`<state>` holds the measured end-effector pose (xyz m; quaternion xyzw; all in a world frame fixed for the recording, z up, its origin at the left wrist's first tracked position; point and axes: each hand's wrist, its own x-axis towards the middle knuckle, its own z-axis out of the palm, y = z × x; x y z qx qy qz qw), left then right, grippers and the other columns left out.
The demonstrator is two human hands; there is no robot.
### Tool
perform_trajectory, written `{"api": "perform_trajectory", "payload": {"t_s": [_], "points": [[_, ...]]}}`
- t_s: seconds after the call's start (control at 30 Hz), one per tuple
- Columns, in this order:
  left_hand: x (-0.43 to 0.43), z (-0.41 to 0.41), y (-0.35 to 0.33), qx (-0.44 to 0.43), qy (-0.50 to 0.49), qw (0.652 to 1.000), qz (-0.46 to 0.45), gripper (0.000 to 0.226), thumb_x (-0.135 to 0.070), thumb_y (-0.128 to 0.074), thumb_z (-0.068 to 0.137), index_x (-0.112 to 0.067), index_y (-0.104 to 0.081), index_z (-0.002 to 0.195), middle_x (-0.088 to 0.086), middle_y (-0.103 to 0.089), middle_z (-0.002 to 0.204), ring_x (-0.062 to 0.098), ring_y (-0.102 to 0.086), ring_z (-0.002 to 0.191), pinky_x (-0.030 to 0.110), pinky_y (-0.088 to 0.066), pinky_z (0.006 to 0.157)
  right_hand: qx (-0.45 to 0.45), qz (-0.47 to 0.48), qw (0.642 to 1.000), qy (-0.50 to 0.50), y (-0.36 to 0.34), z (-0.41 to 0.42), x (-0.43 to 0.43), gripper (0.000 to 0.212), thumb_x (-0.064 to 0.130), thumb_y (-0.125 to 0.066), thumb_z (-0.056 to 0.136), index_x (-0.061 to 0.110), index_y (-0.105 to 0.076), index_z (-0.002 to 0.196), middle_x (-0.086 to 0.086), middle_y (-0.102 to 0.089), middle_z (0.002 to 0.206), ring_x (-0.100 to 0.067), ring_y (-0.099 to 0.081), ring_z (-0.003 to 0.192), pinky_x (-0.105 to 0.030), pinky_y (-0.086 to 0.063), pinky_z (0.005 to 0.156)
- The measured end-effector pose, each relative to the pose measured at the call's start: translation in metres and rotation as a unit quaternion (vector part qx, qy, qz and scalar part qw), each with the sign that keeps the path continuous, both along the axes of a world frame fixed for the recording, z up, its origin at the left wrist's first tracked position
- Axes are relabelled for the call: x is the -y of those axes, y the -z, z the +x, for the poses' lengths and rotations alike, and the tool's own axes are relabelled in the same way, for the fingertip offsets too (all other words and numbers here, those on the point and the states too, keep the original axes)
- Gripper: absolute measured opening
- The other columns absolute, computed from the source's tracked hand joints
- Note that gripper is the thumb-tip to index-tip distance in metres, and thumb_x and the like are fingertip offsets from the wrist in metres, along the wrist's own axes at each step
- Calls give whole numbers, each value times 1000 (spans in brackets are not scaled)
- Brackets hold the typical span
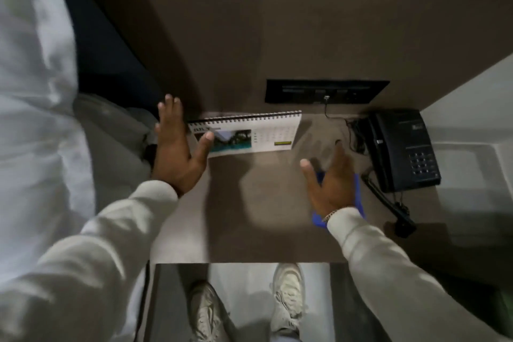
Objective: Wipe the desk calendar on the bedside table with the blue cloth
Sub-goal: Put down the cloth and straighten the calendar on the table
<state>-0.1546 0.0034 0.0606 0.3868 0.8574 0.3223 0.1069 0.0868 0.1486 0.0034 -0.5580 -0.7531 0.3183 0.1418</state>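
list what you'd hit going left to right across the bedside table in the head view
left hand → desk calendar → right hand over the blue cloth → black telephone

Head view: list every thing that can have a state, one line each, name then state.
desk calendar: standing upright on the bedside table, left hand's thumb on its front page
blue cloth: flat on the table under the right hand
left hand: open, at the calendar's left end
right hand: open, spread over the cloth
telephone: handset on its cradle
bedside table: top bare in the middle
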Motion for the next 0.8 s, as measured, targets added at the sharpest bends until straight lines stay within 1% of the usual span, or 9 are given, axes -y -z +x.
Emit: {"api": "perform_trajectory", "payload": {"t_s": [0.1, 0.17, 0.23, 0.33, 0.43, 0.5, 0.6, 0.7, 0.8], "points": [[-3, 0, 2, 221, -161, 962, -12, 74, -61, -34, 95, -20, -19, 155, 4, -18, 164, 23, -17, 151, 22, -4, 115, -199, -92, 975, 22, -31, -45, -14, 88, 63, -52, 78, 24, -12, 147, -4, -30, 155, -13, -31, 139, -27, -24, 111], [-10, -3, 7, 356, -171, 919, 8, 85, -81, -21, 81, -29, -41, 145, 1, -40, 155, 19, -40, 141, 29, -12, 119, -277, -137, 951, 16, -40, -70, -18, 88, 56, -58, 78, 27, -11, 147, -5, -33, 153, -8, -35, 135, -25, -32, 106], [-17, -1, 10, 429, -160, 888, 45, 87, -88, -20, 70, -35, -53, 131, -5, -49, 146, 7, -51, 124, 33, -26, 115, -313, -149, 938, 26, -39, -85, -16, 90, 49, -65, 79, 29, -9, 147, -6, -32, 154, -2, -35, 129, -20, -36, 100], [-26, -3, 17, 430, -153, 887, 72, 96, -91, -23, 68, -35, -41, 144, -12, -43, 152, 6, -42, 135, 39, -23, 120, -337, -131, 931, 57, -29, -94, -13, 92, 21, -71, 79, 27, -9, 148, -9, -34, 152, -2, -36, 127, -13, -37, 94], [-34, -12, 18, 445, -158, 876, 102, 94, -86, -28, 74, -24, -45, 143, 4, -50, 148, 16, -51, 132, 38, -29, 118, -358, -142, 920, 67, -24, -95, -16, 93, -3, -59, 74, 29, -11, 147, -11, -35, 151, -2, -38, 123, -2, -35, 85], [-41, -21, 20, 444, -144, 878, 107, 74, -79, -25, 83, -29, -66, 119, -4, -71, 121, 7, -67, 107, 29, -42, 102, -375, -154, 911, 69, -26, -99, -21, 93, -3, -53, 70, 31, -12, 146, -10, -35, 151, -2, -38, 122, -6, -33, 90], [-49, -29, 22, 453, -107, 878, 115, 59, -74, -24, 88, -38, -71, 88, -24, -75, 86, -14, -68, 76, 22, -44, 76, -391, -161, 902, 87, -28, -102, -28, 94, -1, -49, 66, 34, -13, 145, -8, -33, 153, -6, -36, 126, -22, -37, 101], [-51, -36, 18, 455, -103, 879, 98, 59, -72, -27, 90, -33, -71, 97, -13, -74, 105, 1, -70, 89, 25, -47, 83, -398, -172, 898, 77, -35, -108, -30, 90, -12, -46, 73, 29, -12, 146, -9, -30, 154, -13, -33, 133, -36, -39, 108], [-47, -37, -8, 428, -89, 894, 99, 66, -72, -26, 90, -27, -63, 123, -4, -62, 131, 13, -61, 116, 32, -42, 105, -401, -141, 901, 85, -66, -99, -28, 87, -20, -45, 78, 20, -13, 148, -14, -26, 155, -13, -34, 132, -14, -47, 91]]}}
